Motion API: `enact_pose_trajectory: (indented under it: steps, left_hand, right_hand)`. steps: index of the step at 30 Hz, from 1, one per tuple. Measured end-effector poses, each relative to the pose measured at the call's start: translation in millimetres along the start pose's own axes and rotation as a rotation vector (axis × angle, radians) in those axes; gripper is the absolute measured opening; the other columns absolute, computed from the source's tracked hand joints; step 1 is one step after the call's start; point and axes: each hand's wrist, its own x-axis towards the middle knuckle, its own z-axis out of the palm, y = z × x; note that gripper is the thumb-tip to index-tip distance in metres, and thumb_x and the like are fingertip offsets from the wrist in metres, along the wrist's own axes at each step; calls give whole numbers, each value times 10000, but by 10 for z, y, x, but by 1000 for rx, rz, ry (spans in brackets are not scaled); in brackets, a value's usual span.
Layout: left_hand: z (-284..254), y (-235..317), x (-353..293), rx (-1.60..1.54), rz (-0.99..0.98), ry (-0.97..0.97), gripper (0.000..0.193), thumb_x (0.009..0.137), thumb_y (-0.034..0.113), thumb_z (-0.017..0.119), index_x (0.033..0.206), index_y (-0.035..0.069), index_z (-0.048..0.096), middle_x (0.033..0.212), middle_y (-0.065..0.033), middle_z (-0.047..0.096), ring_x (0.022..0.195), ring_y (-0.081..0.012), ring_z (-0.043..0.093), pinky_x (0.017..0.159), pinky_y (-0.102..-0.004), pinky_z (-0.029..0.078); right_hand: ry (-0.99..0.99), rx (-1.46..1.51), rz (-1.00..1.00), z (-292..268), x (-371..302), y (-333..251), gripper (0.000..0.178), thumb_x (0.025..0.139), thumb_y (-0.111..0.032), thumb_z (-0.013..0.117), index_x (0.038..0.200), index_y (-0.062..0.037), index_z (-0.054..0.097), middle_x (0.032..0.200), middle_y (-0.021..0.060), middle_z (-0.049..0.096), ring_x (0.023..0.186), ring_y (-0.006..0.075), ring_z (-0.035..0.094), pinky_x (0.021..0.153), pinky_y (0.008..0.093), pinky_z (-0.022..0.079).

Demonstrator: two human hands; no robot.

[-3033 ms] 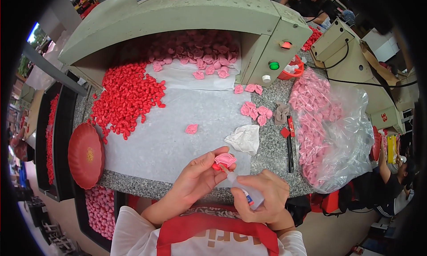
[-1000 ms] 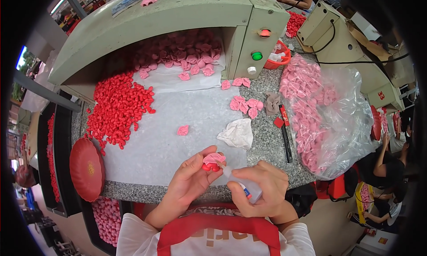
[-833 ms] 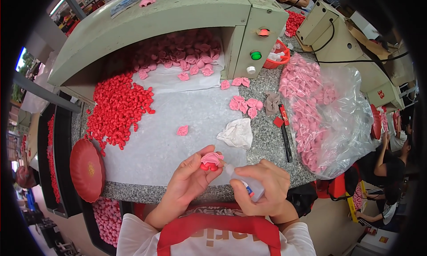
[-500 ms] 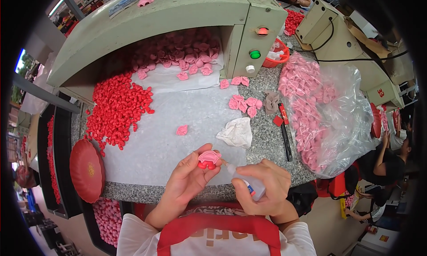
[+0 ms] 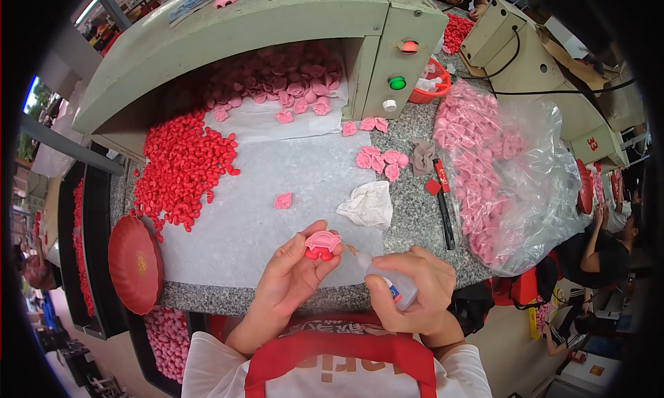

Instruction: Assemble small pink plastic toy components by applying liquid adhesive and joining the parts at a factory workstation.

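My left hand (image 5: 289, 268) pinches a small pink-and-red plastic piece (image 5: 324, 243), its pink hollow shell on top and a red part below. My right hand (image 5: 423, 287) is wrapped round a translucent squeeze bottle (image 5: 369, 262) with a narrow tip. That tip points at the piece from the right, with a small gap between them. Just beyond my hands, a lone pink shell (image 5: 283, 201) rests on a white sheet (image 5: 259, 166). A crumpled white cloth (image 5: 366, 205) lies ahead of the bottle.
A green arched machine (image 5: 242, 31) stands over a heap of pink shells (image 5: 290, 86). Red pieces (image 5: 183, 166) are piled at left, near a red bowl (image 5: 135, 265). To the right are a black pen (image 5: 445, 221) and a plastic bag of pink shells (image 5: 477, 176).
The bottle has drawn back to the right, so its tip is now apart from the piece. My left hand has shifted slightly left with the piece.
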Motion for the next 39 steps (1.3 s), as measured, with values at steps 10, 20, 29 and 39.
enact_pose_trajectory:
  steps: [10, 20, 29, 39]
  left_hand:
    - [-5, 1, -12, -13, -4, 6, 379, 879, 267, 454, 1161, 16, 434, 1099, -157, 503, 987, -279, 530, 871, -353, 448]
    - [-4, 3, -16, -13, 4, 26, 382, 880, 270, 453, 1162, 14, 424, 1095, -155, 504, 983, -277, 535, 868, -356, 451]
    - [34, -3, -19, 37, 30, 40, 388, 885, 277, 440, 1161, 4, 421, 1084, -151, 511, 993, -267, 532, 853, -334, 466]
    - [32, 1, -25, 78, 43, 29, 384, 884, 277, 443, 1153, 3, 433, 1094, -151, 509, 1012, -265, 523, 870, -334, 454]
  right_hand:
    - [5, 0, -3, 11, -9, 1, 206, 574, 20, 634, 761, 6, 549, 593, 94, 571, 402, 151, 450, 369, 244, 333]
    - [-5, 1, -15, 10, -10, -11, 209, 562, 22, 629, 754, 11, 549, 606, 94, 576, 396, 156, 437, 367, 250, 329]
    - [-13, -3, -13, 21, -13, -8, 205, 563, 24, 628, 752, 12, 547, 605, 92, 577, 393, 154, 433, 364, 248, 327]
    - [-46, -9, -19, 50, -14, -10, 215, 568, 18, 635, 762, 6, 546, 609, 86, 574, 394, 157, 436, 365, 249, 333]
